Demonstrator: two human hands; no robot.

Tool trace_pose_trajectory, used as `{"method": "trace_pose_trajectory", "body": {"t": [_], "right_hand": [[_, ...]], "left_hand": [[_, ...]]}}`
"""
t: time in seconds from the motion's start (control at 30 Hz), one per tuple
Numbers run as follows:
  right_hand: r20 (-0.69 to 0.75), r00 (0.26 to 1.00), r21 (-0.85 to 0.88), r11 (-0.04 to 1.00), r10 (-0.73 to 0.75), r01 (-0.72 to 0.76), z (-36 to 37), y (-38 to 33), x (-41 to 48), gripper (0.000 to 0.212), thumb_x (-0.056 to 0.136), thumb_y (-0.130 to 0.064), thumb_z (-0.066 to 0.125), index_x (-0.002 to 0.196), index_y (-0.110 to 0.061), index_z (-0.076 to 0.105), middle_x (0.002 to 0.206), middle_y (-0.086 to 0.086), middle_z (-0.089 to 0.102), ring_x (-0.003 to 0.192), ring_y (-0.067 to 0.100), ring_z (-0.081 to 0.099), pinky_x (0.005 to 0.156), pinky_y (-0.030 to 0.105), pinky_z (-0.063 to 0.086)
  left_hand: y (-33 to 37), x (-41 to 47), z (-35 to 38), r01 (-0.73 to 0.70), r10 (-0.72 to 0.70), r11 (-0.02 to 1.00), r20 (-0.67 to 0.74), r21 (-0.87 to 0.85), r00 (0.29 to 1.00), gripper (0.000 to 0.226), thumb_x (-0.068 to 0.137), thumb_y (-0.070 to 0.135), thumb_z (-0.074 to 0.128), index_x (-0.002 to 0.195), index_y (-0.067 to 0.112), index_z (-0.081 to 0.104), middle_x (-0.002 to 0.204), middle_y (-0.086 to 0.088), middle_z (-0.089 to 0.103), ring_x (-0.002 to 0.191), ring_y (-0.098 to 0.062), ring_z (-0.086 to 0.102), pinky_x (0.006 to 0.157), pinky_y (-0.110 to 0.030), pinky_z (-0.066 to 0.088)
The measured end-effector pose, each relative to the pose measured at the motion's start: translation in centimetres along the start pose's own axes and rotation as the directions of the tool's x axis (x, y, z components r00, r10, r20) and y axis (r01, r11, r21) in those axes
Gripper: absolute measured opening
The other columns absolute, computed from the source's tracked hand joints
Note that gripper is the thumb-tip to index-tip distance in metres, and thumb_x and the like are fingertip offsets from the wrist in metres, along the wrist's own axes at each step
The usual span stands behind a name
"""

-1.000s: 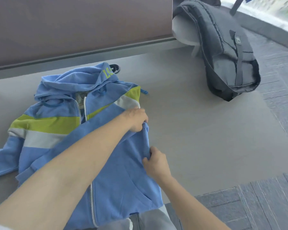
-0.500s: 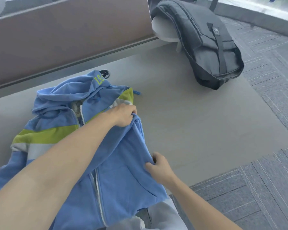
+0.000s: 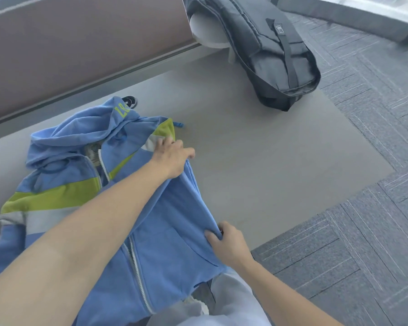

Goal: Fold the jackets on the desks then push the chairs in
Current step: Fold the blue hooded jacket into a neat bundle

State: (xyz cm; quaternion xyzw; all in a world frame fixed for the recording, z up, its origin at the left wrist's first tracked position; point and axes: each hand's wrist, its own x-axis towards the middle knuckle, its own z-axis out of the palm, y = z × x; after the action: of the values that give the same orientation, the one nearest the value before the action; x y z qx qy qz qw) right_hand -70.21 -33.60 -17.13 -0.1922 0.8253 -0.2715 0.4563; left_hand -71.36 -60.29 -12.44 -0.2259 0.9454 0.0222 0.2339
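while the jacket [image 3: 165,220] lies on the desk [image 3: 269,161], left grip [image 3: 172,156] and right grip [image 3: 229,243] each pinch its folded edge.

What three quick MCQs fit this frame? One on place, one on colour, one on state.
1. Where is the dark backpack relative to the blue jacket?
A. on top of it
B. apart from it, at the far right end of the desk
C. tucked under its hood

2. The bright stripe across the jacket's chest is:
A. red
B. black
C. lime green

3. The right hand is:
A. pinching the jacket's edge
B. lying flat on bare desk
C. holding the backpack's strap

Answers:
1 B: the backpack lies by the desk's far right corner, with bare desk between it and the jacket.
2 C: a lime green stripe runs above a pale one.
3 A: thumb and fingers close on the edge of the blue fabric.
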Motion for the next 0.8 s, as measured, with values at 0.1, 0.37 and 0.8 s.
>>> {"method": "trace_pose_trajectory", "body": {"t": [0.1,0.37,0.8], "right_hand": [[0.016,0.999,-0.011,0.999,-0.034,0.034,0.1,0.6,-0.9,0.036,0.090,-0.029,0.054,0.067,-0.017,0.029,0.060,-0.004,0.030,0.052,0.012,0.024,0.048,0.023,0.020],[-0.081,0.996,0.046,0.999,-0.023,0.026,1.9,3.4,-4.1,0.028,0.087,-0.021,0.061,0.075,-0.018,0.036,0.070,-0.005,0.038,0.061,0.013,0.029,0.053,0.023,0.025],[-0.286,0.939,0.370,0.926,0.192,-0.076,6.4,8.4,-7.9,0.034,0.084,-0.020,0.069,0.066,-0.017,0.040,0.055,-0.014,0.037,0.056,0.011,0.033,0.057,0.028,0.029]], "left_hand": [[1.9,-0.1,0.0,-0.204,0.191,0.962,0.089,0.183,0.978,0.043,0.089,0.014,0.046,0.115,0.045,0.063,0.123,0.006,0.044,0.122,-0.026,0.031,0.104,-0.042,0.025],[1.9,-0.8,2.5,-0.324,0.309,0.821,0.111,0.471,0.944,0.027,0.098,0.031,0.053,0.124,0.031,0.052,0.125,0.007,0.054,0.118,-0.025,0.039,0.093,-0.041,0.032],[1.1,-2.7,1.3,-0.142,0.257,0.853,-0.166,0.503,0.952,0.028,0.095,0.008,0.047,0.112,0.024,0.064,0.116,0.000,0.050,0.119,-0.029,0.038,0.096,-0.045,0.032]]}}
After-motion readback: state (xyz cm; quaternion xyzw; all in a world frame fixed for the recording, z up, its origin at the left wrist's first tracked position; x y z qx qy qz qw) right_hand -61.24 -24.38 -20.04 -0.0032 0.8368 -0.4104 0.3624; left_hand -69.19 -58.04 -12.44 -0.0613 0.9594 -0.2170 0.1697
